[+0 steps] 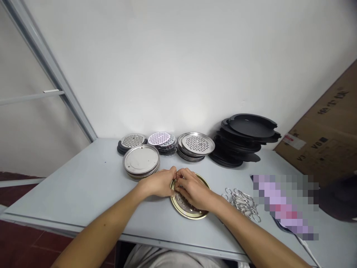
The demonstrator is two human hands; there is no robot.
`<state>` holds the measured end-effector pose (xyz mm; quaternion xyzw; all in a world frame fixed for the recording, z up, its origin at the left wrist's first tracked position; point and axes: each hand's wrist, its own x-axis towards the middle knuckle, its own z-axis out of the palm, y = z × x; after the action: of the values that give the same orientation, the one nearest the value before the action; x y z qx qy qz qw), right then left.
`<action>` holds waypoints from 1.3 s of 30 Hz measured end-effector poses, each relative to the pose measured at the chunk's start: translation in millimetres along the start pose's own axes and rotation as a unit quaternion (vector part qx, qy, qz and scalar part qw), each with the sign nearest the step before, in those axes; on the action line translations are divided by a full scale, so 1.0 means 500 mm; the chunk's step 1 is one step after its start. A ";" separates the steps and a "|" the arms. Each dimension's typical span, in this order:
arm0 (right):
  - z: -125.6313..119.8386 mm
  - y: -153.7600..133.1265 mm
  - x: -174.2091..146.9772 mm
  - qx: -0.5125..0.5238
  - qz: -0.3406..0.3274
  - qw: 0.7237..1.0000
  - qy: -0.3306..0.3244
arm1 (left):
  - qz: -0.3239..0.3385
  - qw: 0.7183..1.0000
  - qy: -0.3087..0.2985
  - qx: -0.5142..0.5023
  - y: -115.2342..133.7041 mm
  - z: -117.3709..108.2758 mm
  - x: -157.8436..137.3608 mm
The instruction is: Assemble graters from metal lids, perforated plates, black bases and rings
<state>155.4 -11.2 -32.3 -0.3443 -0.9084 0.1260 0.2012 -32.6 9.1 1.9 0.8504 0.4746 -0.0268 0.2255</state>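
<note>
A round plate with a gold-coloured rim [193, 216] and a perforated grey centre lies on the table in front of me. My left hand [163, 182] is at its left edge, thumb and fingers closed on the rim. Over the plate's upper left part, my right hand [193, 190] has its fingers curled and pinched together near the left fingertips. Whatever may be between the right fingers is hidden. A pile of bent metal wire loops [242, 203] sits beside my right forearm. Left of the hands stands a stack of silver-rimmed plates [141, 160].
Along the wall are perforated discs on black holders [133, 140], a stack of perforated discs [158, 138], rimmed grater-like plates [198, 143] and stacked black trays [251, 126]. A cardboard box [320, 130] stands right. A pixelated object [284, 208] with a cable [306, 249] lies near it.
</note>
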 end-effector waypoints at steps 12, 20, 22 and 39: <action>-0.004 -0.005 0.000 -0.024 0.031 0.999 0.026 | 0.017 0.994 0.032 -0.107 -0.026 0.004 0.017; -0.012 -0.009 -0.001 -0.053 0.040 0.998 0.008 | 0.006 0.994 0.028 -0.104 -0.027 0.003 0.018; -0.015 -0.008 -0.001 -0.061 0.042 0.997 0.010 | 0.003 0.995 0.025 -0.101 -0.028 0.004 0.018; -0.004 -0.018 -0.002 -0.080 0.045 0.996 -0.011 | 0.003 0.996 0.023 -0.089 -0.025 0.005 0.018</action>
<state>152.0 -18.3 -27.6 -0.3981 -0.9013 0.0655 0.1575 -37.6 20.7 -7.3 0.8285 0.4781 0.0363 0.2895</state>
